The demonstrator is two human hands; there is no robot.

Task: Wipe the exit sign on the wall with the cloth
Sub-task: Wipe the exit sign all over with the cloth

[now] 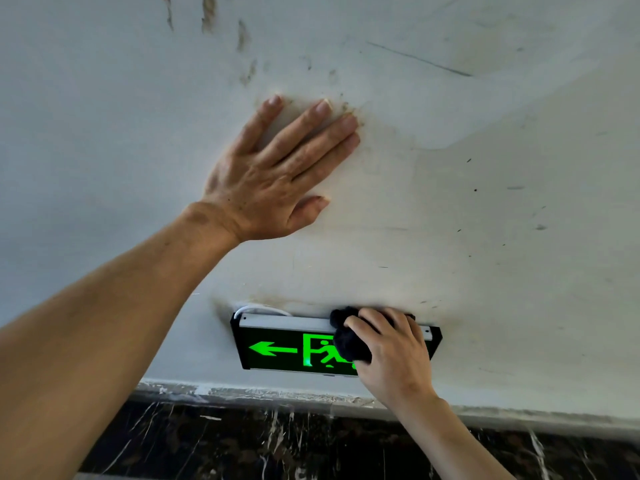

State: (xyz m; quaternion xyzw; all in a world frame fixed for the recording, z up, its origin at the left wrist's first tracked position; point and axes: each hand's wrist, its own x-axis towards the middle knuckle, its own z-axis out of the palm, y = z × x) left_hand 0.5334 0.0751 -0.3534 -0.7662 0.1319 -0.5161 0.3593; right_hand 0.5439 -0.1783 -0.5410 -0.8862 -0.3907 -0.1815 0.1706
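Head cam is right up against a scuffed, stained white plaster wall (485,202), with dark veined marble flooring (242,445) along the bottom. The left hand (270,178) is flat on the wall, fingers spread. The right hand (391,351) grips a bunched dark cloth (349,344), pressed on the right half of the black rectangular exit sign with green arrow (277,344).

Left hand (273,174) lies flat, fingers spread toward 1 o'clock, forearm running in from 8 o'clock. Right hand (388,344) is curled in a fist-like clutch, wrist entering from 5 o'clock.
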